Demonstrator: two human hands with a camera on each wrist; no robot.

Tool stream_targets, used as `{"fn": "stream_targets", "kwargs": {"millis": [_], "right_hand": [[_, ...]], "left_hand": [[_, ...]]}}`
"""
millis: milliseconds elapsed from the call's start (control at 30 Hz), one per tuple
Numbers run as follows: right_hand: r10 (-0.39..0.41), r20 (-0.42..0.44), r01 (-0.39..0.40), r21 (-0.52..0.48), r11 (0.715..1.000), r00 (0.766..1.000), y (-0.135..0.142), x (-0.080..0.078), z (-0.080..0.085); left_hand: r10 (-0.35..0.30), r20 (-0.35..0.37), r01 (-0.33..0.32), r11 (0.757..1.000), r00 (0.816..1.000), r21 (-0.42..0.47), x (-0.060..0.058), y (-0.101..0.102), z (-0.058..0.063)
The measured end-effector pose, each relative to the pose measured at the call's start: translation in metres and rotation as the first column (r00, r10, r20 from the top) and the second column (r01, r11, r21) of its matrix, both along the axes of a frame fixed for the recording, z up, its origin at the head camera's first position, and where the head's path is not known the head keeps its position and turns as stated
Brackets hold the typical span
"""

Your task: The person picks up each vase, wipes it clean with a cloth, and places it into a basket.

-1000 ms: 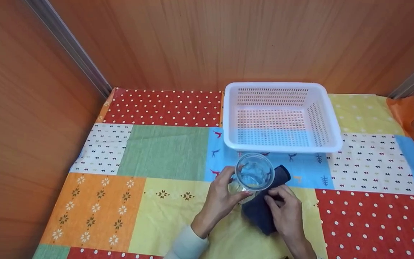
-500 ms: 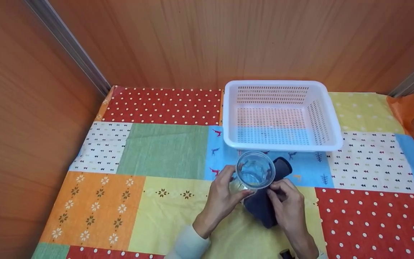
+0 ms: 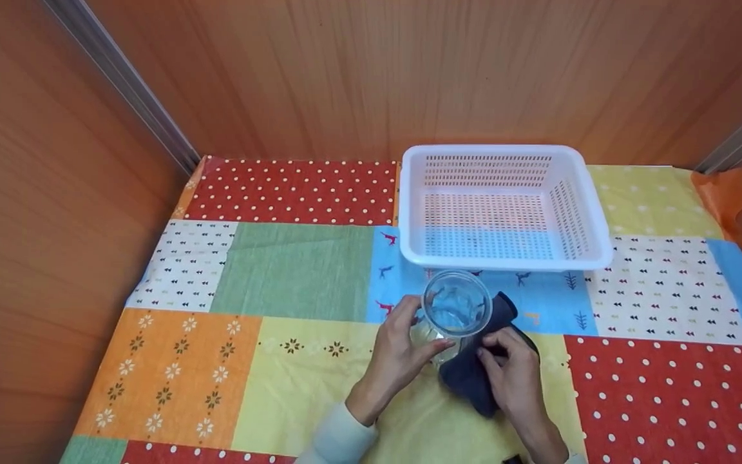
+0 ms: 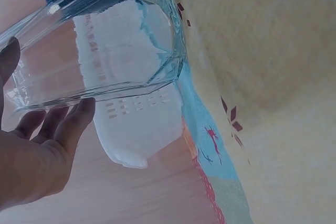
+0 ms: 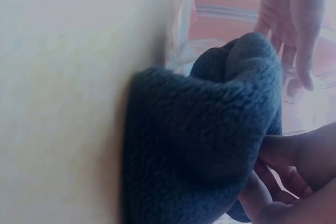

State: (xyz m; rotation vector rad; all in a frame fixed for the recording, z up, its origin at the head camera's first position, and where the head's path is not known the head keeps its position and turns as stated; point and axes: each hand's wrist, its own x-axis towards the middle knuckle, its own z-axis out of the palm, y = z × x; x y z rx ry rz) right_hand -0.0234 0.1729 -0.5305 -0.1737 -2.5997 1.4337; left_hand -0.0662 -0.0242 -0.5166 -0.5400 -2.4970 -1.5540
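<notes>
A clear glass jar (image 3: 453, 306) stands upright on the patterned cloth, just in front of the white basket. My left hand (image 3: 393, 361) grips it near the rim from the left, thumb on the near side. In the left wrist view the glass (image 4: 126, 51) shows faceted sides and a thick base. My right hand (image 3: 516, 377) pinches a dark navy fleecy cloth (image 3: 471, 377) against the jar's right side. The right wrist view has this bunched cloth (image 5: 205, 124) filling the middle, with the left hand (image 5: 294, 19) behind it.
A white perforated plastic basket (image 3: 506, 261) stands behind the jar, with nothing seen inside. Patchwork cloth (image 3: 300, 270) covers the table. Wooden panels (image 3: 371, 77) rise at the back and both sides. A small black object (image 3: 513, 459) shows by the right wrist.
The right hand has shifted slightly up and then back down with the navy cloth, whose folds have changed shape, spreading to the right. The left hand and jar have stayed almost still.
</notes>
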Motion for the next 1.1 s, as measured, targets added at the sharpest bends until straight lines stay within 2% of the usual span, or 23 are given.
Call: {"fn": "stream_targets", "kwargs": {"millis": [167,433,567,767,900,1100], "right_hand": [[-0.019,-0.026,0.018,-0.039,0.999,0.999,-0.004,0.000,0.010],[-0.030,-0.149,0.015,-0.103,0.995,0.988,-0.012,-0.003,0.037],[-0.041,-0.157,0.025,-0.106,0.994,0.987,-0.013,-0.003,0.042],[-0.037,-0.142,0.026,-0.081,0.996,0.989,-0.010,-0.002,0.030],[-0.022,-0.106,0.017,-0.050,0.999,0.994,-0.005,-0.001,0.014],[0.012,-0.033,-0.010,0.049,0.999,0.999,0.002,-0.001,-0.010]], "left_hand": [[0.000,0.008,0.000,1.000,1.000,0.004,-0.001,-0.001,0.000],[0.014,-0.024,-0.014,1.000,1.000,-0.017,-0.002,-0.001,-0.003],[0.004,-0.023,-0.005,1.000,1.000,-0.018,-0.002,0.000,-0.003],[0.005,-0.017,-0.006,1.000,1.000,-0.028,-0.001,0.000,0.000],[0.010,-0.028,-0.011,0.999,1.000,-0.034,0.000,-0.001,0.000],[0.007,-0.048,-0.008,1.000,0.999,-0.028,0.000,0.000,-0.002]]}}
